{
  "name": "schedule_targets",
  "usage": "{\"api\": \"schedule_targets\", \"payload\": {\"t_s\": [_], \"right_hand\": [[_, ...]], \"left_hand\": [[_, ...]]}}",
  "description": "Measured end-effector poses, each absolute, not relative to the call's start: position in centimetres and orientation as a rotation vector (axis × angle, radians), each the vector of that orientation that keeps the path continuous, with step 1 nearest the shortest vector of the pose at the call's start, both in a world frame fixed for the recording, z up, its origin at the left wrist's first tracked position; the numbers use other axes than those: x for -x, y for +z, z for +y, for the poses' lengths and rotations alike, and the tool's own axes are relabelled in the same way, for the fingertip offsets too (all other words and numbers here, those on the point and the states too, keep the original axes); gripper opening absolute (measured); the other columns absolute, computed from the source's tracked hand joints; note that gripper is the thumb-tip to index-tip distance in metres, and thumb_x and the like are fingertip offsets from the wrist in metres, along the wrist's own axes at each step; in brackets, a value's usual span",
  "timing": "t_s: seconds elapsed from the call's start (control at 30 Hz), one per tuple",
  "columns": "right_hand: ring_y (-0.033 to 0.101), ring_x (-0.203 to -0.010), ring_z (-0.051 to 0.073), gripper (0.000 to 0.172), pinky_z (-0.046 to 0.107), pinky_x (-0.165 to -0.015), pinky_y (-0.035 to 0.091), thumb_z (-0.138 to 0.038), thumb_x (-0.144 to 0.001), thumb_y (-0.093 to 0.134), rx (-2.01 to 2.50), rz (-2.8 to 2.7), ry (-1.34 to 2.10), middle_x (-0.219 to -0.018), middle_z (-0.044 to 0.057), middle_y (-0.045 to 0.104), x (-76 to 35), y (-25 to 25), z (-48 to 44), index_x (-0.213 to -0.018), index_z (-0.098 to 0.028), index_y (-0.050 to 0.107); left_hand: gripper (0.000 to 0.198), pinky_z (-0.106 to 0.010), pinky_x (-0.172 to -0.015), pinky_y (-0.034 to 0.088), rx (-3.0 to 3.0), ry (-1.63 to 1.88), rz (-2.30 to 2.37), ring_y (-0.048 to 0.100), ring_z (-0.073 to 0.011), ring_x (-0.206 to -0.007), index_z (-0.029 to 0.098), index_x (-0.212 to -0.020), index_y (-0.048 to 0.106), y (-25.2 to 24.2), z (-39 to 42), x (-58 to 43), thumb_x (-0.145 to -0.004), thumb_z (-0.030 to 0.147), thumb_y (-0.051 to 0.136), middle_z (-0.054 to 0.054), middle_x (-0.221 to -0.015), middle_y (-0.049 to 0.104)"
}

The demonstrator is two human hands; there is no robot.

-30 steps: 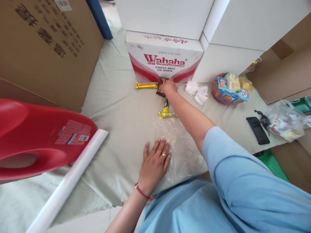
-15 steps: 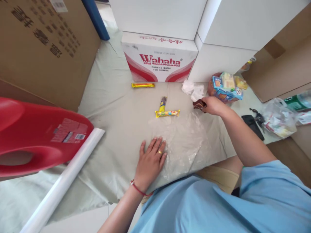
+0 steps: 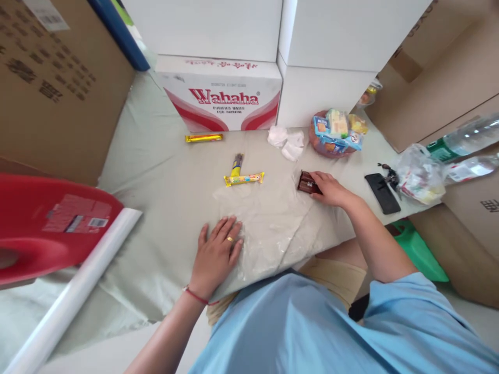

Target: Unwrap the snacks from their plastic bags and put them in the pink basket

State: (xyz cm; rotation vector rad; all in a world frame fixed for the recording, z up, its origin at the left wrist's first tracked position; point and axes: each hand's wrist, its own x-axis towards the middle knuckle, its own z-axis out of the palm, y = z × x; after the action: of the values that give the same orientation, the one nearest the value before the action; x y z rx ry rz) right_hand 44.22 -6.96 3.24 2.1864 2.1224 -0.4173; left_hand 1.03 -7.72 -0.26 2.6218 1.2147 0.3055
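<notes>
My left hand (image 3: 216, 254) lies flat on the cloth with its fingers apart, at the left edge of a clear plastic bag (image 3: 273, 228) spread on the table. A small dark brown packet (image 3: 305, 182) lies at the bag's upper right. My right hand (image 3: 328, 188) grips its right end, with the fingers over the top and the thumb at the near side. Left of it, a yellow patterned snack stick (image 3: 245, 179) touches the lower end of a grey and yellow wrapped bar (image 3: 236, 165). Farther back lies a yellow and red wrapped bar (image 3: 204, 138).
Crumpled white tissues (image 3: 292, 145) and a basket of packaged snacks (image 3: 337, 148) sit behind my right hand. A Wahaha carton (image 3: 224, 96) stands at the back. To the right are a black phone (image 3: 382, 193) and a plastic bag (image 3: 419, 176); at left, a red jug (image 3: 58, 228) and white roll (image 3: 78, 285).
My right hand has brought the brown packet from beside the tissues toward me, onto the bag's upper right. My left hand stays flat. The view has turned to the right.
</notes>
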Motion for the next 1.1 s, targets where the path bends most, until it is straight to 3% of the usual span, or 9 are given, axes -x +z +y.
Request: {"api": "schedule_targets", "payload": {"t_s": [0.17,0.3,0.4,0.53,0.6,0.73,0.87,1.0,1.1], "right_hand": [[0.059,-0.123,0.039,0.077,0.05,-0.106,0.048,-0.036,-0.091,0.063,-2.2,2.21,-0.414,-0.137,0.02,0.063,-45.0,2.3,-7.1,-0.163,-0.018,0.041],[0.057,-0.127,0.043,0.084,0.053,-0.106,0.047,-0.057,-0.095,0.058,-2.254,2.208,-0.425,-0.141,0.022,0.061,-44.9,2.0,-7.5,-0.166,-0.017,0.034],[0.056,-0.132,0.043,0.083,0.053,-0.107,0.047,-0.066,-0.098,0.05,-2.36,2.205,-0.46,-0.147,0.023,0.06,-44.5,2.3,-7.6,-0.162,-0.014,0.038],[0.062,-0.124,0.041,0.078,0.049,-0.101,0.051,-0.07,-0.098,0.048,-2.603,2.019,-0.462,-0.131,0.023,0.07,-43.0,2.9,-6.7,-0.151,-0.013,0.05],[0.062,-0.119,0.042,0.072,0.049,-0.095,0.053,-0.067,-0.094,0.057,-2.653,1.91,-0.368,-0.119,0.023,0.074,-42.1,3.2,-5.7,-0.142,-0.013,0.057],[0.066,-0.107,0.036,0.044,0.043,-0.09,0.053,-0.041,-0.088,0.066,-2.551,1.938,-0.354,-0.112,0.017,0.075,-42.0,3.8,-4.0,-0.125,-0.018,0.067],[0.066,-0.115,0.034,0.054,0.042,-0.101,0.05,-0.026,-0.079,0.067,-2.394,2.179,-0.39,-0.122,0.014,0.074,-44.2,4.3,-4.3,-0.132,-0.018,0.068],[0.065,-0.116,0.034,0.061,0.042,-0.103,0.05,-0.033,-0.078,0.073,-2.255,2.165,-0.479,-0.125,0.016,0.072,-45.2,3.5,-5.8,-0.137,-0.016,0.068],[0.063,-0.118,0.035,0.062,0.043,-0.101,0.051,-0.037,-0.082,0.072,-2.289,2.103,-0.398,-0.126,0.018,0.069,-44.8,2.7,-6.7,-0.14,-0.015,0.066]], "left_hand": [[0.049,-0.064,-0.129,0.024,-2.591,0.248,1.252,0.046,-0.0316,-0.154,0.025,-0.151,0.059,0.0,-8.0,-1.3,-0.107,0.038,0.043,-0.011,-0.162,0.054],[0.049,-0.064,-0.129,0.024,-2.589,0.238,1.253,0.045,-0.0307,-0.154,0.025,-0.152,0.059,0.0,-8.0,-1.2,-0.107,0.038,0.043,-0.011,-0.163,0.053],[0.048,-0.063,-0.129,0.024,-2.591,0.249,1.261,0.044,-0.0305,-0.154,0.024,-0.151,0.059,-0.1,-8.0,-1.2,-0.108,0.038,0.043,-0.011,-0.163,0.053],[0.048,-0.063,-0.129,0.024,-2.594,0.257,1.254,0.045,-0.0306,-0.154,0.024,-0.151,0.059,-0.1,-8.0,-1.2,-0.108,0.038,0.042,-0.011,-0.163,0.054],[0.048,-0.063,-0.129,0.024,-2.594,0.265,1.25,0.046,-0.0308,-0.153,0.025,-0.151,0.059,-0.1,-8.0,-1.2,-0.108,0.037,0.043,-0.011,-0.163,0.054],[0.048,-0.063,-0.129,0.024,-2.591,0.277,1.251,0.047,-0.031,-0.153,0.025,-0.15,0.059,-0.1,-8.0,-1.2,-0.108,0.037,0.042,-0.011,-0.162,0.054],[0.05,-0.063,-0.129,0.025,-2.565,0.304,1.26,0.048,-0.0318,-0.152,0.025,-0.152,0.058,-0.3,-7.9,-1.1,-0.107,0.039,0.043,-0.012,-0.164,0.052],[0.056,-0.061,-0.128,0.029,-2.56,0.342,1.296,0.047,-0.0335,-0.153,0.021,-0.156,0.054,-0.5,-7.9,-1.0,-0.105,0.041,0.045,-0.017,-0.169,0.043],[0.057,-0.064,-0.128,0.024,-2.57,0.34,1.317,0.045,-0.0342,-0.154,0.022,-0.158,0.05,-0.5,-7.9,-1.1,-0.105,0.041,0.044,-0.017,-0.169,0.042]]}}
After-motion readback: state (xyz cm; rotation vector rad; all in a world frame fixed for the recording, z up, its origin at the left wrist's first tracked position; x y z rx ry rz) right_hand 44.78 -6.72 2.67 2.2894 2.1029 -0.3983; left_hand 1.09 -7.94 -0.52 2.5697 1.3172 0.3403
